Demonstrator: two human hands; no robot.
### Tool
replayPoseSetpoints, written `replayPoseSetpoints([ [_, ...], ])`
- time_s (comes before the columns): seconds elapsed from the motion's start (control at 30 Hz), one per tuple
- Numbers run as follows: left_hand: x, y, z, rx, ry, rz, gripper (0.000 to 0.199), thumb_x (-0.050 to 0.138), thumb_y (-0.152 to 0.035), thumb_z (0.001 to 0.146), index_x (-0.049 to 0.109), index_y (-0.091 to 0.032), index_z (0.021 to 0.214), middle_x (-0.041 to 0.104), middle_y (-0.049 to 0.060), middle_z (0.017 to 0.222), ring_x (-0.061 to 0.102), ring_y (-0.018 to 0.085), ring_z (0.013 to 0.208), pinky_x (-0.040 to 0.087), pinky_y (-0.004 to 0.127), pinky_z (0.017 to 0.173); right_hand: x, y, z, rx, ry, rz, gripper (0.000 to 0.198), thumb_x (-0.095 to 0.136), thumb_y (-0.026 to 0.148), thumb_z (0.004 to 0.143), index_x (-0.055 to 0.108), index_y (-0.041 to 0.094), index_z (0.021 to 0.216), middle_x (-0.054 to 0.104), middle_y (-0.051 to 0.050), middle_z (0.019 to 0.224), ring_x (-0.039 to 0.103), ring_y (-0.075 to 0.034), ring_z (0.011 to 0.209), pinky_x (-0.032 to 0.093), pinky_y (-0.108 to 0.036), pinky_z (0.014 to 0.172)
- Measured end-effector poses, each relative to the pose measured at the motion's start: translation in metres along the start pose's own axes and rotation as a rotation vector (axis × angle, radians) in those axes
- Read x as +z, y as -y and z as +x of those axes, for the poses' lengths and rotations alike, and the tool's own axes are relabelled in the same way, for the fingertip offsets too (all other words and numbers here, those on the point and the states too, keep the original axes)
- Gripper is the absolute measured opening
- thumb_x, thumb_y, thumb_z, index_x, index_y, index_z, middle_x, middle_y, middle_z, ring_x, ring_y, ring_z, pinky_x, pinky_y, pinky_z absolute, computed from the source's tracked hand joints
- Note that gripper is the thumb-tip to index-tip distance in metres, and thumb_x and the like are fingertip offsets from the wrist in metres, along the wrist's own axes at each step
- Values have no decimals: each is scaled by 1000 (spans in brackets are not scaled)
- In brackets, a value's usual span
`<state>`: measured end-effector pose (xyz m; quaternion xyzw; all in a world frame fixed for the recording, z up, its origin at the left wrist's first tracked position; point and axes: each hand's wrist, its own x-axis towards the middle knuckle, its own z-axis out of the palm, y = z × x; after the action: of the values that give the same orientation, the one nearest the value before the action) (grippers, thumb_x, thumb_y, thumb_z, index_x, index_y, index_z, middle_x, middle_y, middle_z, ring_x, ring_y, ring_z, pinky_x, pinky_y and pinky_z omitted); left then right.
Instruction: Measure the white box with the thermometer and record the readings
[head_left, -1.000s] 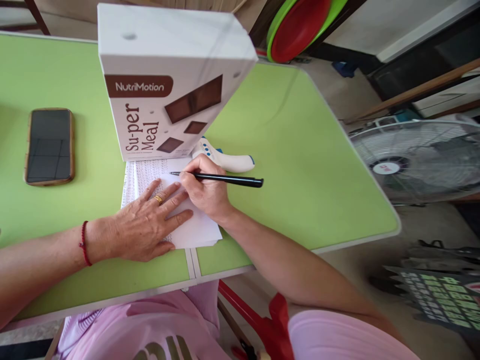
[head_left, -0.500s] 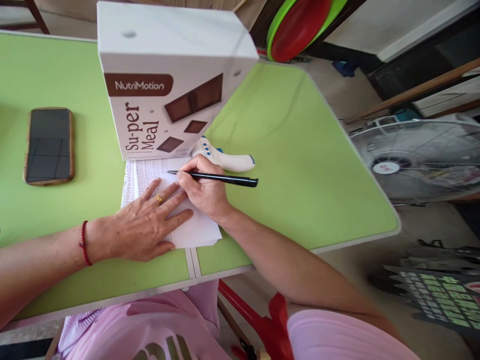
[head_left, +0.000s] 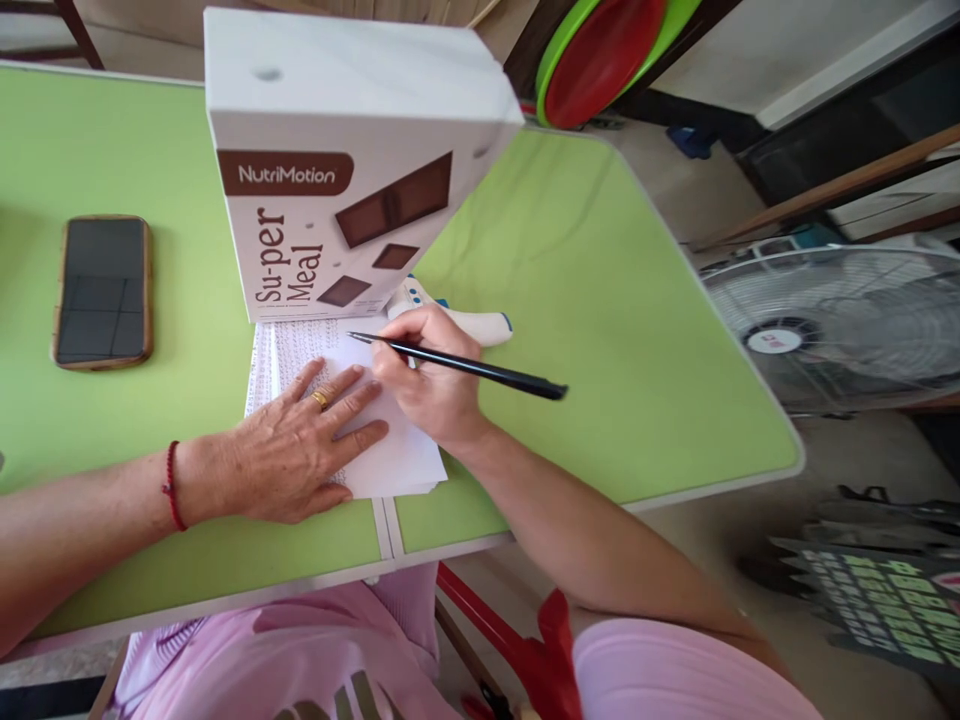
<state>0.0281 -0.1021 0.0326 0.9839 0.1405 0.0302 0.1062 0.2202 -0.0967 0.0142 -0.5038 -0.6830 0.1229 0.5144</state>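
Note:
My left hand [head_left: 300, 445] lies flat with its fingers spread on a stack of white paper [head_left: 409, 455], pressing it to the table. Rows of small handwriting run along the sheet's left part. A black pen [head_left: 487, 370] is pinched in my right hand [head_left: 431, 375], its tip over the upper middle of the sheet; I cannot tell whether it touches. Behind the paper stands a white NutriMotion box [head_left: 300, 225], upright. A white and blue handheld device, perhaps a thermometer [head_left: 491, 327], lies just beyond my right hand and is partly hidden by it.
A phone in a brown case [head_left: 103, 290] lies at the left on the green table [head_left: 600, 330]. Past the table's right edge stands a fan [head_left: 832, 330]. Red and green basins [head_left: 600, 60] lean beyond the far edge. A dark printed bag [head_left: 877, 590] is at the lower right.
My right hand has shifted slightly right with the pen, away from my left fingers. The pen now slants more, its rear end lower and farther right. My left hand stays in place.

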Motion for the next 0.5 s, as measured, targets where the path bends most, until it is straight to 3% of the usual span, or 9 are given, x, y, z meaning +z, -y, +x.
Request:
replayPoseSetpoints([
  [0.07, 0, 1, 1, 30, -69, 22, 61, 66, -39, 85, 50, -10, 137, 42, 26, 147, 36, 45, 140, 32, 65, 113, -8, 4, 3, -88, -35, -58, 5, 61, 20, 82, 56, 22, 81, 56, 5, 67, 50, -9, 55, 44, -25, 52],
  [0.13, -3, 5, 2, 118, -232, -20, 40, 61, -33, 85, 59, -9, 118, 61, 21, 124, 58, 37, 119, 48, 54, 101, -16, 7, 6, -206, -52, -130, 5, 60, 18, 82, 58, 22, 84, 59, 3, 71, 53, -11, 59, 46, -26, 54],
  [0.17, -6, 8, 3, 170, -361, -68, 26, 56, -27, 86, 60, -11, 106, 67, 16, 107, 66, 30, 102, 54, 47, 91, -20, 9, 8, -256, -46, -170, 7, 59, 16, 83, 60, 22, 85, 60, 1, 75, 55, -12, 62, 47, -27, 55],
  [0.23, -14, 17, 5, 213, -698, -181, 8, 47, -18, 86, 54, -18, 89, 62, 5, 80, 63, 19, 73, 55, 35, 70, -28, 12, 11, -350, -3, -248, 9, 58, 14, 83, 62, 22, 85, 62, -3, 85, 59, -14, 72, 49, -29, 59],
  [0.3, -22, 29, 6, 82, -1054, -211, 8, 43, -20, 88, 50, -23, 85, 55, 2, 78, 56, 18, 71, 49, 36, 66, -35, 15, 12, -458, 68, -358, 9, 59, 13, 84, 63, 20, 82, 64, -6, 90, 61, -17, 78, 48, -31, 62],
  [0.4, -25, 53, 5, -245, -1465, -292, 20, 54, -44, 90, 52, -24, 92, 47, 4, 89, 51, 19, 80, 44, 42, 77, -40, 22, 11, -607, 239, -550, 14, 56, 10, 88, 66, 19, 82, 68, -6, 83, 58, -18, 77, 43, -33, 63],
  [0.47, -20, 69, 2, -344, -1472, -354, 31, 58, -53, 90, 52, -26, 103, 47, 3, 100, 51, 19, 92, 43, 41, 83, -39, 25, 7, -657, 374, -604, 18, 53, 8, 90, 69, 16, 90, 68, -5, 78, 57, -18, 74, 42, -33, 63],
  [0.5, -15, 77, 0, -402, -1398, -390, 42, 62, -58, 88, 50, -25, 112, 48, 4, 110, 50, 21, 102, 43, 41, 86, -37, 26, 6, -674, 433, -595, 19, 52, 7, 91, 70, 14, 94, 69, -5, 77, 56, -18, 74, 42, -33, 63],
])
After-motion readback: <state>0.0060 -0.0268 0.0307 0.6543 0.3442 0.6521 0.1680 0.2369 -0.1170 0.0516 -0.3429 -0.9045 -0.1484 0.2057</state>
